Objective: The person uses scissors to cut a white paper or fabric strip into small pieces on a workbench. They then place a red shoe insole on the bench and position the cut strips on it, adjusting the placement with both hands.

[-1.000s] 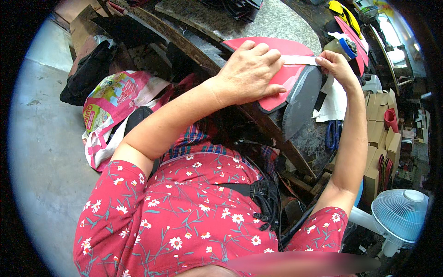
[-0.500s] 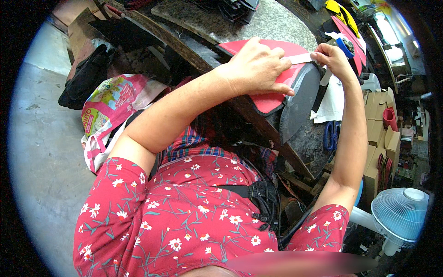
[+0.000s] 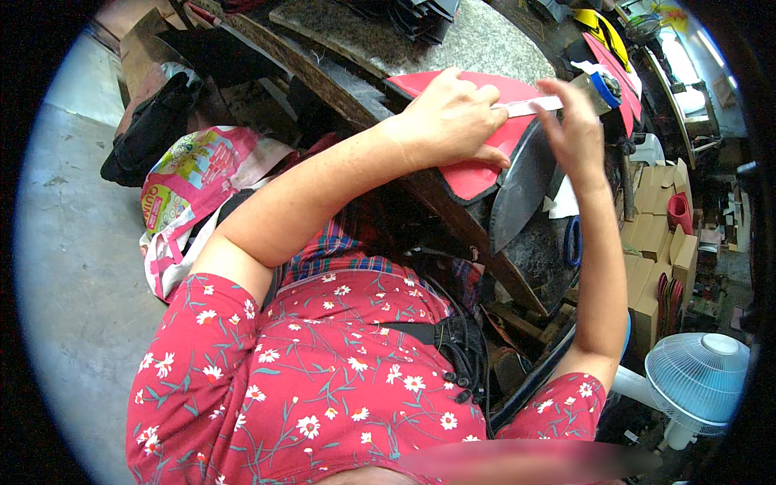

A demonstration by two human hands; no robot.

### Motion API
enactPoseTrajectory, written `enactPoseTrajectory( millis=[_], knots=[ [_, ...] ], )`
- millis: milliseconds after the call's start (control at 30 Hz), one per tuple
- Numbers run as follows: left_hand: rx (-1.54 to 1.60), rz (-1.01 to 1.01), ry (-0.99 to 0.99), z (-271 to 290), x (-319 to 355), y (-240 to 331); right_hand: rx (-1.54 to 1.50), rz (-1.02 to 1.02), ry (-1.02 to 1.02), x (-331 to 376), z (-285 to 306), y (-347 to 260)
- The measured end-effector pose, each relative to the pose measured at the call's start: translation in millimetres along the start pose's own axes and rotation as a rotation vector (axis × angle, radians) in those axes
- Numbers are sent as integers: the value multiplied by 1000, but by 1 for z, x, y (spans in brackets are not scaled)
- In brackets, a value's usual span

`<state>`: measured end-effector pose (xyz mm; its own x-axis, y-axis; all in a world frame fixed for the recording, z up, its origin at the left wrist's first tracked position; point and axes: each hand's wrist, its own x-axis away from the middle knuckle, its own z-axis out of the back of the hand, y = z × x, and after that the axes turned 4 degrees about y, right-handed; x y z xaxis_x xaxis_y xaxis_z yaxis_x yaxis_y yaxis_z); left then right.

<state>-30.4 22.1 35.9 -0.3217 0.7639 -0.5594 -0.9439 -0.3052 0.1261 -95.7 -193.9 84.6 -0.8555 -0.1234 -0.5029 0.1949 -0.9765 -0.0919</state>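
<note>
The left hand [image 3: 449, 121] presses flat on a red sheet [image 3: 473, 174]. The right hand [image 3: 575, 129], fingers loosely spread, touches a white strip [image 3: 529, 105] lying across the sheet.

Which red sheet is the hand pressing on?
The near red sheet under the left hand, lying on the bench edge; the other red sheet lies farther away, untouched.

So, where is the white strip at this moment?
In the head view the white strip lies upper right of centre, across the red sheet, between the left hand pressing the sheet and the right hand at its end.
</note>
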Motion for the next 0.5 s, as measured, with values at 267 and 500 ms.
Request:
enactPoseTrajectory(
  millis=[267, 500],
  knots=[
    [3, 26, 96, 1, 20, 0, 13, 26, -218, 41, 6, -5],
    [-128, -40, 162, 4, 35, -4, 95, 35, -164, 28, -5, -4]
  ],
)
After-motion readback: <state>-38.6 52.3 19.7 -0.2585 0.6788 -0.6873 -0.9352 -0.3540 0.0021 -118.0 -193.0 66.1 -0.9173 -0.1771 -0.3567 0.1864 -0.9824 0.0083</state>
